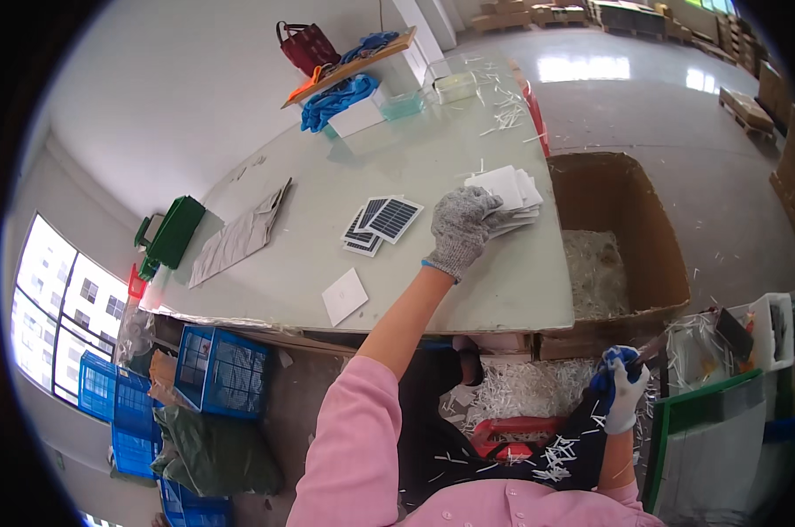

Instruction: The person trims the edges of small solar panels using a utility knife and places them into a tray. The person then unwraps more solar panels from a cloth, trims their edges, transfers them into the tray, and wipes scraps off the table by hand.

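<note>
My left hand [463, 230], in a grey knit glove, is on a pile of white square panels [510, 195] near the table's right edge. Its fingers are closed on the pile's near left side; how many panels it grips is hidden. Left of it, several small solar panels [396, 220] with dark cells and white borders lie overlapped. One white square panel [345, 296] lies alone near the front edge. Low at the right, above my lap, my right hand [624, 391] wears a white and blue glove. Its fingers are curled round something I cannot make out.
An open cardboard box [652, 255] with plastic in it adjoins the table [310, 255]. White strips lie on my lap [560, 457] and the floor. Blue crates [222, 373] stand at the left. A green-edged machine [709, 439] is at the right; a grey bag [239, 237] lies left.
</note>
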Available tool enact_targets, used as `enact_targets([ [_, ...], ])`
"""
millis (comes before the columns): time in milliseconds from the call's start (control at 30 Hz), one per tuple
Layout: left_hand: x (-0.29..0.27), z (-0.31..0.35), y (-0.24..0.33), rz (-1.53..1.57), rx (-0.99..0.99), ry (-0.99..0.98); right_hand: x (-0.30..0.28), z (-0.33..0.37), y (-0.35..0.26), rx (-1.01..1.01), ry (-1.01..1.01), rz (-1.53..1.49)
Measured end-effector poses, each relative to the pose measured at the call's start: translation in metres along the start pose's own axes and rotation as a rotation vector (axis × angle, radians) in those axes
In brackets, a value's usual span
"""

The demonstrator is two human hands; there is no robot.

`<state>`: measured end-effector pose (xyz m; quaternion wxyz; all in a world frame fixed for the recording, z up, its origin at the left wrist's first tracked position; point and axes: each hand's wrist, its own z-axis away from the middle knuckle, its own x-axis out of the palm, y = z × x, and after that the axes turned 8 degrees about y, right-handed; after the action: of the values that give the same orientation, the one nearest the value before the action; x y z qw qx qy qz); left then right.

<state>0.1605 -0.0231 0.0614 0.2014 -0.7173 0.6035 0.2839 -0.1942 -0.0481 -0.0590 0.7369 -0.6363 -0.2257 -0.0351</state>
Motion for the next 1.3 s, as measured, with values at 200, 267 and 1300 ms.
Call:
enact_targets([
  [200, -0.017, 0.037, -0.148, -0.638, -0.509, 0.111, -0.049, 0.002, 0.041, -0.043, 0.198, 0.171],
  [267, -0.036, 0.049, -0.187, -0.693, -0.901, -0.070, -0.053, 0.005, 0.037, 0.057, 0.234, 0.225],
  [1300, -0.057, 0.088, 0.131, 0.117, 0.345, -0.252, 0.030, -0.027, 0.068, 0.159, -0.150, 0.039],
])
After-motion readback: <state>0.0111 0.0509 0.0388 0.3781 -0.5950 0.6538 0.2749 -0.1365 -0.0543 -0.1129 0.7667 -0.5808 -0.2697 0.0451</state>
